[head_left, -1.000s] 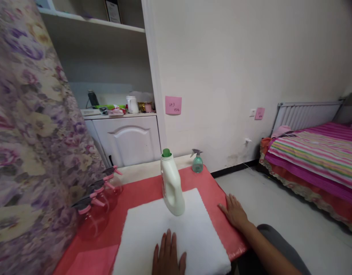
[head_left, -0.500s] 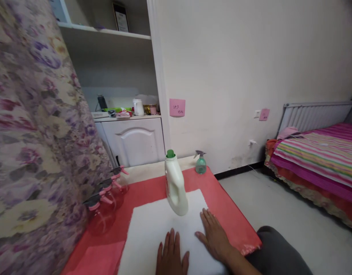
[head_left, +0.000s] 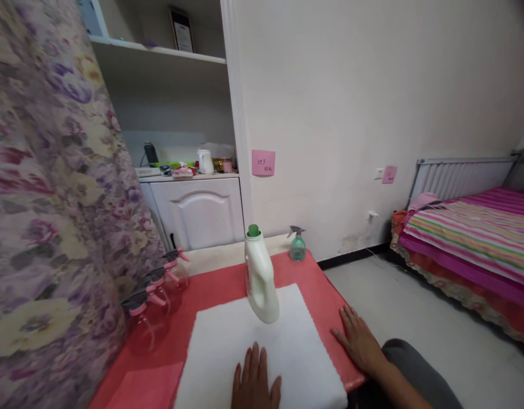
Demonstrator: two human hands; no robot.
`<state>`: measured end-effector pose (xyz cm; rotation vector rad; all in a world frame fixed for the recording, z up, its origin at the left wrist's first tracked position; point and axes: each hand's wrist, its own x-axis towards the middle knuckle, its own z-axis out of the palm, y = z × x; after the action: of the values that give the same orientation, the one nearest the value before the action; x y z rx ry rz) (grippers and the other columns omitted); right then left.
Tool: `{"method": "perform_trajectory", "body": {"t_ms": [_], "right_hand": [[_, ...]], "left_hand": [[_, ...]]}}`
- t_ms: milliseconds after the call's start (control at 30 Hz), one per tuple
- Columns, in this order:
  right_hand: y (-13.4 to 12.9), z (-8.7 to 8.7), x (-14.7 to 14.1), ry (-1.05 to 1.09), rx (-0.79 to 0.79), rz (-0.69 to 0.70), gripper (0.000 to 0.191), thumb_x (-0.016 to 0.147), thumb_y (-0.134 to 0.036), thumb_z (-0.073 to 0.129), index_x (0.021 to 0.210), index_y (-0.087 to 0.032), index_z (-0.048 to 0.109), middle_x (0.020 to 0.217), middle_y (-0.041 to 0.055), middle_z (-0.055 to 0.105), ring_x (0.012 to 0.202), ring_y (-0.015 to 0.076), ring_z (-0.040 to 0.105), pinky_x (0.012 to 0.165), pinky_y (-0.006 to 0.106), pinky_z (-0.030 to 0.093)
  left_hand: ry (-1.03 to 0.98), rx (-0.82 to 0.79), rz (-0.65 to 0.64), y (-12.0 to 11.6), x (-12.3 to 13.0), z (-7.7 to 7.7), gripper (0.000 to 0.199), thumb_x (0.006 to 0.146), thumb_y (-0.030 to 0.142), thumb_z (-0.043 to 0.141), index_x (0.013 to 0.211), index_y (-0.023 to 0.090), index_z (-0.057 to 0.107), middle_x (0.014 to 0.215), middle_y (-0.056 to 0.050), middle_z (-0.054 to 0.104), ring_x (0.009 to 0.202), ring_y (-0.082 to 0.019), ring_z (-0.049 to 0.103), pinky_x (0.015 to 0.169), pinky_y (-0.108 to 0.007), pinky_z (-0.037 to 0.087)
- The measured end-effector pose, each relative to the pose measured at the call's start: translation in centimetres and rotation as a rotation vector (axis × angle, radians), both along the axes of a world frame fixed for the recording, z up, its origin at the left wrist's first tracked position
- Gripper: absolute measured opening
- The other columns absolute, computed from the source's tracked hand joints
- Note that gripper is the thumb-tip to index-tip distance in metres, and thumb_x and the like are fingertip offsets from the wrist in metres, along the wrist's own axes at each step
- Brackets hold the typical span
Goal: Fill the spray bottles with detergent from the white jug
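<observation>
My left hand [head_left: 256, 382] lies flat on a white cloth [head_left: 219, 346], fingers outstretched, holding nothing. Over at the right edge of the red-covered table [head_left: 219, 285], my right hand [head_left: 359, 341] rests palm down on the red cover, beside the cloth, with its thumb apart from the fingers. A pale green-white jug [head_left: 262, 281] with a handle stands upright on the far part of the cloth. Its mouth has a green spout, and no cap shows on it. Both hands are apart from the jug.
Several clear spray bottles [head_left: 143, 326] with pink collars stand along the left edge by a floral curtain [head_left: 53, 227]. A small green spray bottle [head_left: 298, 245] stands at the far right corner. A pink sheet [head_left: 145, 386] lies front left. Beyond are a white cabinet [head_left: 202, 213] and a bed [head_left: 466, 227].
My right hand has moved right, off the white cloth and onto the red cover near the table edge. My left hand and the jug have stayed in place.
</observation>
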<state>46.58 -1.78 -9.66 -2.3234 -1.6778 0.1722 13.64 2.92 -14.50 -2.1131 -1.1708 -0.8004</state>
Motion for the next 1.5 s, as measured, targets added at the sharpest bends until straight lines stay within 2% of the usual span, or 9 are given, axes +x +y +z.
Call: {"method": "perform_trajectory", "body": {"t_ms": [167, 300, 433, 633, 833, 1100, 1233, 1400, 1500], "right_hand": [[0.5, 1.8, -2.7, 0.009, 0.011, -0.041, 0.082, 0.093, -0.062, 0.028, 0.147, -0.001, 0.032, 0.157, 0.0188, 0.025, 0.146, 0.0314, 0.022, 0.119, 0.044, 0.02], [1.1, 2.7, -9.3, 0.077, 0.075, 0.21, 0.08, 0.093, -0.064, 0.028, 0.149, -0.007, 0.029, 0.159, 0.0135, 0.021, 0.147, 0.0283, 0.018, 0.12, 0.041, 0.02], [0.9, 1.3, -12.8, 0.108, 0.1, 0.364, 0.081, 0.092, -0.065, 0.03, 0.149, -0.007, 0.029, 0.157, 0.0151, 0.02, 0.146, 0.0298, 0.018, 0.12, 0.046, 0.021], [1.0, -0.9, -9.4, 0.07, 0.15, 0.281, 0.08, 0.092, -0.067, 0.031, 0.147, -0.008, 0.033, 0.155, 0.0163, 0.028, 0.144, 0.0312, 0.026, 0.118, 0.048, 0.025], [1.7, -0.5, -4.5, 0.018, 0.055, 0.118, 0.084, 0.091, -0.069, 0.026, 0.148, -0.007, 0.033, 0.157, 0.0141, 0.026, 0.145, 0.0286, 0.023, 0.119, 0.043, 0.02], [-0.2, -0.6, 1.5, -0.018, 0.001, -0.078, 0.084, 0.09, -0.06, 0.035, 0.145, 0.005, 0.032, 0.155, 0.025, 0.027, 0.144, 0.0365, 0.024, 0.117, 0.05, 0.021], [1.7, 0.5, 0.8, -0.01, 0.032, -0.055, 0.082, 0.092, -0.06, 0.031, 0.147, 0.002, 0.029, 0.157, 0.0216, 0.023, 0.146, 0.0319, 0.02, 0.119, 0.045, 0.018], [6.5, 1.5, -3.5, 0.028, 0.069, 0.111, 0.077, 0.094, -0.061, 0.025, 0.149, -0.008, 0.031, 0.158, 0.0132, 0.025, 0.146, 0.0245, 0.021, 0.119, 0.036, 0.017], [8.2, 1.3, -4.8, 0.038, 0.061, 0.149, 0.079, 0.094, -0.062, 0.027, 0.148, -0.005, 0.033, 0.157, 0.0155, 0.027, 0.146, 0.0269, 0.022, 0.119, 0.038, 0.017]], "left_hand": [[-0.008, -0.021, -0.004, 0.2, 0.0, -0.5, 0.043, 0.085, 0.033, 0.049, 0.123, 0.017, 0.062, 0.132, -0.012, 0.063, 0.118, -0.027, 0.059, 0.097, -0.046, 0.04], [-0.01, -0.051, -0.012, 0.2, 0.0, -0.5, 0.045, 0.085, 0.035, 0.05, 0.126, 0.018, 0.06, 0.133, -0.012, 0.063, 0.12, -0.028, 0.057, 0.098, -0.047, 0.039], [0.015, -0.021, -0.019, 0.0, -0.2, 0.1, 0.045, 0.085, 0.034, 0.05, 0.124, 0.016, 0.061, 0.131, -0.014, 0.063, 0.118, -0.028, 0.058, 0.097, -0.047, 0.039], [0.055, -0.03, -0.018, -0.2, -0.3, 0.7, 0.045, 0.086, 0.034, 0.05, 0.126, 0.017, 0.059, 0.132, -0.013, 0.063, 0.118, -0.027, 0.059, 0.096, -0.044, 0.04], [0.013, -0.016, -0.002, 0.0, -0.1, 0.1, 0.043, 0.085, 0.034, 0.048, 0.122, 0.016, 0.062, 0.13, -0.013, 0.065, 0.116, -0.027, 0.06, 0.095, -0.046, 0.041], [0.033, -0.013, -0.008, 0.2, -0.2, 0.1, 0.044, 0.086, 0.036, 0.047, 0.122, 0.016, 0.062, 0.13, -0.013, 0.065, 0.114, -0.027, 0.062, 0.094, -0.046, 0.043], [0.079, -0.065, -0.012, 0.3, -0.6, -0.1, 0.045, 0.087, 0.037, 0.048, 0.127, 0.019, 0.059, 0.133, -0.011, 0.063, 0.117, -0.025, 0.061, 0.094, -0.044, 0.044], [0.115, -0.018, -0.028, 0.7, -1.0, -0.5, 0.046, 0.087, 0.037, 0.049, 0.126, 0.018, 0.059, 0.133, -0.013, 0.063, 0.116, -0.026, 0.061, 0.092, -0.044, 0.044], [0.129, 0.016, -0.034, 0.8, -1.2, -0.6, 0.047, 0.086, 0.036, 0.05, 0.126, 0.016, 0.059, 0.13, -0.013, 0.064, 0.115, -0.026, 0.061, 0.091, -0.043, 0.043]]}}
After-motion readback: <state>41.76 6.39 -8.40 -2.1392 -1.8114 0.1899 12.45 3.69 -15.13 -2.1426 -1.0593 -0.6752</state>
